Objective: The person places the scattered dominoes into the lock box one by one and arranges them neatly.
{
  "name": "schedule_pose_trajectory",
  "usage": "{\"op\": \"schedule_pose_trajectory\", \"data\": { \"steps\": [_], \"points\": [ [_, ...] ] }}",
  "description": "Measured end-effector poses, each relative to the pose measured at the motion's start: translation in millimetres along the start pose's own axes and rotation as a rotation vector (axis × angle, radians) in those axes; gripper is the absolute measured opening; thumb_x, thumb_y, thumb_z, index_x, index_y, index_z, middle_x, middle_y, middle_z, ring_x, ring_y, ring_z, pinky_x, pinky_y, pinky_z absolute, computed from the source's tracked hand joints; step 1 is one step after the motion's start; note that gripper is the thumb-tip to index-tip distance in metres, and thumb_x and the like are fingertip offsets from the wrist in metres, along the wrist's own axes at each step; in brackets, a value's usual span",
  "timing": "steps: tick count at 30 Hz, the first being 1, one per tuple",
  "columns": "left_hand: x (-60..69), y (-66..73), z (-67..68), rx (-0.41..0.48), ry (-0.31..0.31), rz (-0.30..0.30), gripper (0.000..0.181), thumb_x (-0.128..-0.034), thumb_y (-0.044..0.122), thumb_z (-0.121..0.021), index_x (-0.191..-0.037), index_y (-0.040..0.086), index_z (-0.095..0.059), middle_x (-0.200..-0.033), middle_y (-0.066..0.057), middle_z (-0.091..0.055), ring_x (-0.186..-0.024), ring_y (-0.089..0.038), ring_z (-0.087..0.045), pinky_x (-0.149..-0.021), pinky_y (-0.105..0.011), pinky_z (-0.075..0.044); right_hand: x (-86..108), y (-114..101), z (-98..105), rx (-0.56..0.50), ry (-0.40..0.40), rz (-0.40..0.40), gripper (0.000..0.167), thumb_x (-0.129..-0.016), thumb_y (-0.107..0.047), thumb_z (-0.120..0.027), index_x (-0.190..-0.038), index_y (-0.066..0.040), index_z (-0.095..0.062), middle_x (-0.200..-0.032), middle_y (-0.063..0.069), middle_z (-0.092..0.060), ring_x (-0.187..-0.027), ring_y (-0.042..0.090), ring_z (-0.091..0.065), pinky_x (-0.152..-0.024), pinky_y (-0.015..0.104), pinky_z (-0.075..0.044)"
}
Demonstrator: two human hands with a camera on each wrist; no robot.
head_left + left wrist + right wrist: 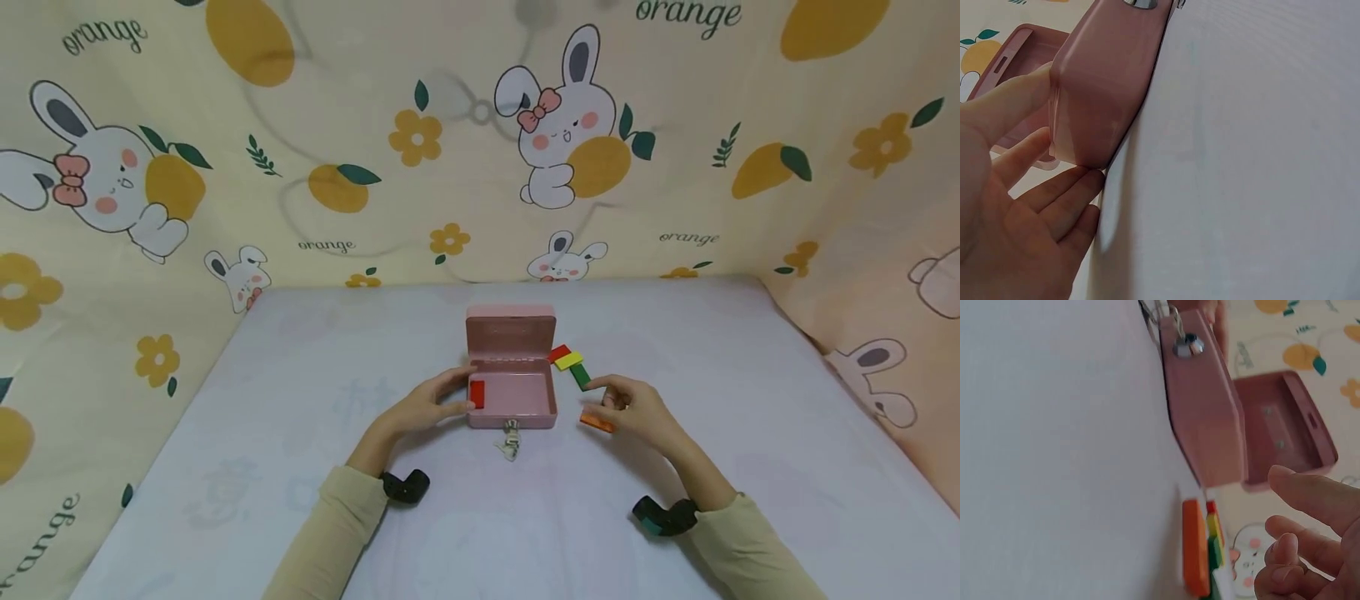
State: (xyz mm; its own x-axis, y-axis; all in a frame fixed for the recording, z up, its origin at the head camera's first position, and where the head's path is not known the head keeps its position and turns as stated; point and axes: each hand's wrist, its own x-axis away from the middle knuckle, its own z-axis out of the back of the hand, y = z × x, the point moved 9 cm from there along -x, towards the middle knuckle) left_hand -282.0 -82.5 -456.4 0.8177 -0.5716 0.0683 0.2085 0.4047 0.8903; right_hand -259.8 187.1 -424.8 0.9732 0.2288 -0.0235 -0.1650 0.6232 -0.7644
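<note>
Now the orange block (597,423) lies just below the wide right grip (636,410); the loose left grip (420,407) touches the pink box (521,395).

Left wrist view crops the pink box (1100,81); charm (512,442) indistinct.

From above the near side, the head view looks far and down over table (517,517) and cloth (465,200). The 2 wrist views, nearer and tipped sideways, face the pink box (517,393) from its near left and right, sharing its front.
</note>
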Motion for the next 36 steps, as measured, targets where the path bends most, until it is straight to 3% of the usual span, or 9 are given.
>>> {"op": "schedule_pose_trajectory", "data": {
  "steps": [15,28,36],
  "points": [
    [7.0,-4.9,-0.8,-0.009,0.004,0.013,0.064,-0.0938,0.026,-0.063,-0.149,0.013,-0.034,-0.159,-0.013,-0.031,-0.148,-0.033,-0.029,-0.123,-0.053,-0.022,-3.0,37,2,-0.034,-0.004,-0.118,0.044,-0.084,-0.017,-0.074,-0.120,0.003,-0.060,-0.069,-0.001,-0.049,-0.061,0.006,-0.043,-0.052,0.019,-0.035],
    [2.9,2.6,2.9,-0.012,-0.001,-0.008,0.063,-0.0948,0.024,-0.061,-0.150,0.011,-0.033,-0.159,-0.015,-0.029,-0.147,-0.036,-0.029,-0.123,-0.054,-0.022,-4.2,54,11,-0.031,-0.009,-0.216,0.054,-0.083,-0.021,-0.076,-0.126,0.004,-0.056,-0.069,-0.003,-0.050,-0.062,0.006,-0.042,-0.055,0.020,-0.035],
    [-1.0,-1.9,-1.0,0.006,-0.008,0.027,0.065,-0.0941,0.026,-0.062,-0.150,0.013,-0.033,-0.160,-0.013,-0.029,-0.148,-0.034,-0.028,-0.123,-0.053,-0.022,-0.4,58,13,-0.035,-0.024,-0.238,0.057,-0.082,-0.020,-0.077,-0.127,0.005,-0.054,-0.068,-0.004,-0.050,-0.062,0.008,-0.043,-0.057,0.021,-0.035]
  ]
}}
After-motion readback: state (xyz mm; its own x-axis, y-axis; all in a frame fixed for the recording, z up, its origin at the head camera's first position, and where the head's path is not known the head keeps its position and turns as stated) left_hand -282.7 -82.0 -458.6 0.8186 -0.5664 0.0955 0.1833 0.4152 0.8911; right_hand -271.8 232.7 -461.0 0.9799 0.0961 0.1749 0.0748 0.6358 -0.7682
